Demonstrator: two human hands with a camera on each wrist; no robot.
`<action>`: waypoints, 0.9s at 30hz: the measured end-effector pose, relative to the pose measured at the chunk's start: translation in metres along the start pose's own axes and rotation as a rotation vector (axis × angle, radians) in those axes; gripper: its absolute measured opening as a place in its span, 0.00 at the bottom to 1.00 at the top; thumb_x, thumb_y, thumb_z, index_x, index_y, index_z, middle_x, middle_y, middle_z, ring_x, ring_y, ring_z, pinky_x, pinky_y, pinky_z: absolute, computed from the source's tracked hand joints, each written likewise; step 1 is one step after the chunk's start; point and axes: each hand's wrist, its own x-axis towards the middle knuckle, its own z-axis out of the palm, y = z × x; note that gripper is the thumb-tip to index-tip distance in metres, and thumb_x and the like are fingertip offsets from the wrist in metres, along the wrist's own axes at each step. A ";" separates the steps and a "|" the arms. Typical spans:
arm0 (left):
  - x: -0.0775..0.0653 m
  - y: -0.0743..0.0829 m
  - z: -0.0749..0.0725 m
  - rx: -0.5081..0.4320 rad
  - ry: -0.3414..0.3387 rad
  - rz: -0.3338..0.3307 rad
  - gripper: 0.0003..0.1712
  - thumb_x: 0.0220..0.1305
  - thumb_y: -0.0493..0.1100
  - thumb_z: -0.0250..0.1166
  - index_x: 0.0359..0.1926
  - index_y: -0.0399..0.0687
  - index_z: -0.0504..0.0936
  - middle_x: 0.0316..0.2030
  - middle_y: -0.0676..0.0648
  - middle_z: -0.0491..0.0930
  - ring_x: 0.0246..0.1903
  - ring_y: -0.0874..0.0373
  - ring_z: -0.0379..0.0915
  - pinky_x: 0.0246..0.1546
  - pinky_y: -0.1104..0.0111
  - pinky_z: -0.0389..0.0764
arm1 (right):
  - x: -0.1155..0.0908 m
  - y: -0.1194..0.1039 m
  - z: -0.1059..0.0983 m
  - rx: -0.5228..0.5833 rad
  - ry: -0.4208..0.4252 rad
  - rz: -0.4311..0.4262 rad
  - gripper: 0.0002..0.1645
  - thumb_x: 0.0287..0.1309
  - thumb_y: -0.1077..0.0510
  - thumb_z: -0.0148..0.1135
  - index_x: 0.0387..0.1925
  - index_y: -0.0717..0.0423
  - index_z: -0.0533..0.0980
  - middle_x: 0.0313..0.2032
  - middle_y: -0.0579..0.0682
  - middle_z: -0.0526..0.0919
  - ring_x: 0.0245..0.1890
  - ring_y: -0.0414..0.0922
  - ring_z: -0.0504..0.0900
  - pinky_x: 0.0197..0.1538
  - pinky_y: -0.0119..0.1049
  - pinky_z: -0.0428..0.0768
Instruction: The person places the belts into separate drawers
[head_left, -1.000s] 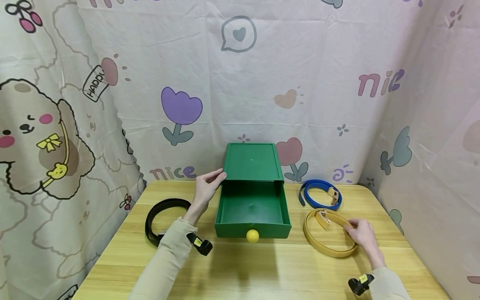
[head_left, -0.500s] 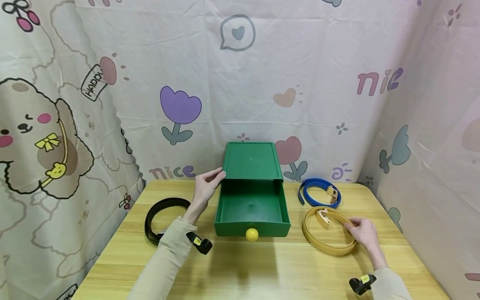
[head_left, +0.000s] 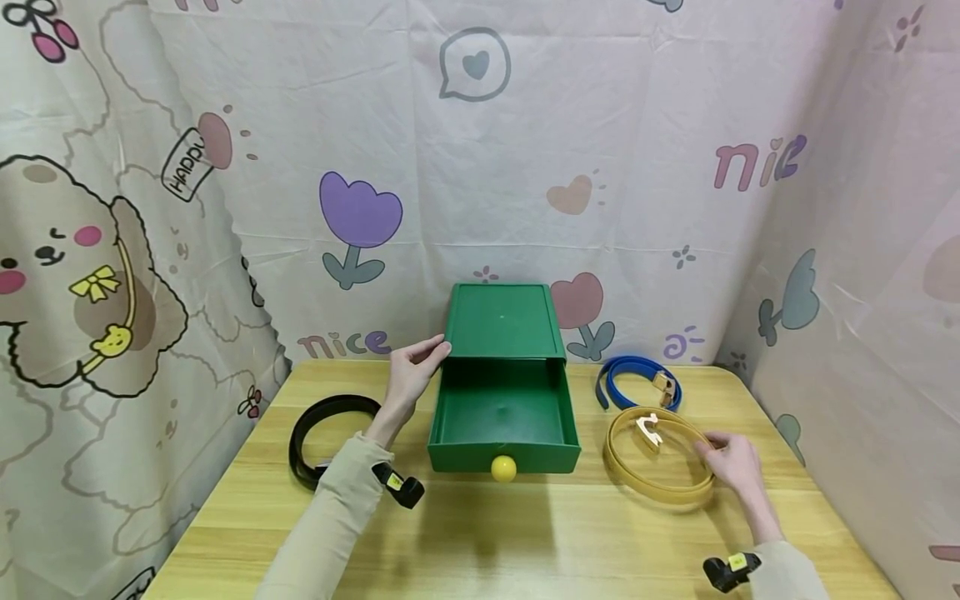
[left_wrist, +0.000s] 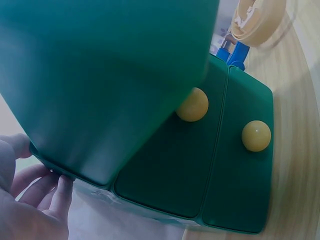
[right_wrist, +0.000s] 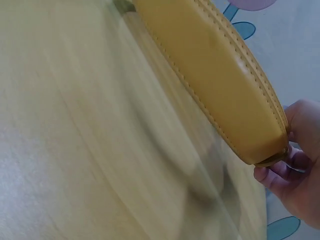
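Observation:
My right hand (head_left: pixel 731 462) pinches a coiled yellow belt (head_left: pixel 656 492) at its right side. In the right wrist view, thumb and fingers hold the stitched yellow belt (right_wrist: pixel 220 80) above the table, with its shadow beneath. Its gold buckle (head_left: pixel 648 432) lies within the loop. A green drawer cabinet (head_left: pixel 504 321) stands in the middle, with its top drawer (head_left: pixel 468 457) pulled out and nothing inside. At the cabinet's upper left front edge, my left hand (head_left: pixel 408 379) grips with thumb and fingers. The left wrist view shows lower drawers (left_wrist: pixel 240 190) closed, with yellow knobs (left_wrist: pixel 256 136).
Behind the yellow belt lies a coiled blue belt (head_left: pixel 618 392) with a gold buckle. A coiled black belt (head_left: pixel 300 442) is on the left, partly behind the left forearm. Everything is on a wooden table (head_left: pixel 525 550), with printed curtains (head_left: pixel 480 167) behind and at both sides.
My right hand has shifted slightly right, and the yellow belt has risen a little, now overlapping the blue belt's front in view. The left hand and drawer stay put.

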 end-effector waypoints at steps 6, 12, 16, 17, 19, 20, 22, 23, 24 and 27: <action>0.000 0.001 0.000 -0.006 0.001 0.011 0.22 0.69 0.42 0.66 0.61 0.39 0.81 0.59 0.35 0.81 0.43 0.72 0.81 0.46 0.81 0.79 | 0.000 -0.006 -0.007 0.033 0.007 0.003 0.22 0.61 0.57 0.66 0.49 0.73 0.81 0.38 0.66 0.89 0.28 0.39 0.80 0.32 0.30 0.73; 0.000 0.001 0.000 -0.004 0.000 0.011 0.22 0.69 0.42 0.66 0.61 0.39 0.82 0.58 0.35 0.82 0.42 0.73 0.80 0.45 0.81 0.79 | 0.000 -0.018 -0.017 0.037 0.025 -0.004 0.22 0.61 0.55 0.66 0.48 0.72 0.82 0.34 0.64 0.89 0.27 0.38 0.78 0.31 0.31 0.71; 0.000 0.000 0.000 -0.008 0.000 0.002 0.21 0.68 0.42 0.67 0.60 0.40 0.82 0.58 0.35 0.82 0.41 0.73 0.80 0.44 0.81 0.79 | -0.002 -0.029 -0.023 0.032 0.062 -0.028 0.22 0.60 0.55 0.67 0.46 0.71 0.83 0.32 0.62 0.89 0.25 0.33 0.75 0.30 0.29 0.70; 0.000 0.000 0.000 -0.009 0.000 0.001 0.21 0.68 0.41 0.67 0.60 0.40 0.82 0.58 0.35 0.82 0.41 0.73 0.80 0.44 0.81 0.79 | -0.002 -0.032 -0.025 0.037 0.069 -0.033 0.22 0.60 0.55 0.67 0.46 0.71 0.83 0.32 0.62 0.89 0.24 0.32 0.75 0.29 0.29 0.71; 0.000 -0.001 0.000 -0.011 0.000 0.000 0.21 0.68 0.41 0.67 0.60 0.40 0.82 0.58 0.35 0.82 0.41 0.73 0.80 0.45 0.81 0.79 | -0.002 -0.038 -0.028 0.047 0.083 -0.044 0.22 0.59 0.55 0.67 0.45 0.71 0.84 0.31 0.61 0.89 0.23 0.29 0.73 0.29 0.29 0.70; 0.000 -0.001 0.000 -0.011 0.001 0.000 0.21 0.68 0.41 0.67 0.60 0.40 0.82 0.58 0.35 0.82 0.41 0.72 0.80 0.45 0.81 0.79 | -0.002 -0.041 -0.030 0.055 0.087 -0.051 0.22 0.59 0.55 0.67 0.45 0.71 0.84 0.30 0.60 0.89 0.22 0.28 0.72 0.29 0.28 0.70; 0.001 -0.001 0.000 -0.011 0.000 0.001 0.21 0.68 0.42 0.67 0.60 0.40 0.82 0.58 0.35 0.82 0.42 0.72 0.81 0.46 0.80 0.79 | -0.003 -0.047 -0.033 0.077 0.093 -0.066 0.21 0.59 0.56 0.68 0.44 0.72 0.84 0.28 0.58 0.88 0.21 0.28 0.72 0.28 0.28 0.71; 0.000 0.000 0.000 -0.011 0.000 0.001 0.21 0.68 0.42 0.67 0.60 0.40 0.82 0.58 0.35 0.82 0.42 0.71 0.81 0.46 0.80 0.79 | -0.003 -0.050 -0.035 0.091 0.096 -0.074 0.20 0.58 0.56 0.68 0.44 0.72 0.84 0.26 0.57 0.88 0.21 0.28 0.72 0.27 0.28 0.71; 0.000 0.000 0.000 -0.009 0.000 0.000 0.21 0.68 0.42 0.67 0.60 0.40 0.82 0.58 0.36 0.82 0.43 0.70 0.81 0.47 0.80 0.79 | -0.003 -0.052 -0.037 0.102 0.096 -0.080 0.20 0.58 0.57 0.69 0.43 0.72 0.84 0.26 0.56 0.87 0.21 0.28 0.71 0.27 0.28 0.70; 0.000 0.000 0.000 -0.003 0.000 -0.001 0.21 0.69 0.42 0.67 0.60 0.40 0.82 0.58 0.36 0.82 0.44 0.69 0.81 0.47 0.80 0.80 | -0.004 -0.061 -0.043 0.125 0.096 -0.091 0.19 0.58 0.57 0.69 0.42 0.72 0.84 0.24 0.53 0.87 0.20 0.28 0.71 0.26 0.28 0.71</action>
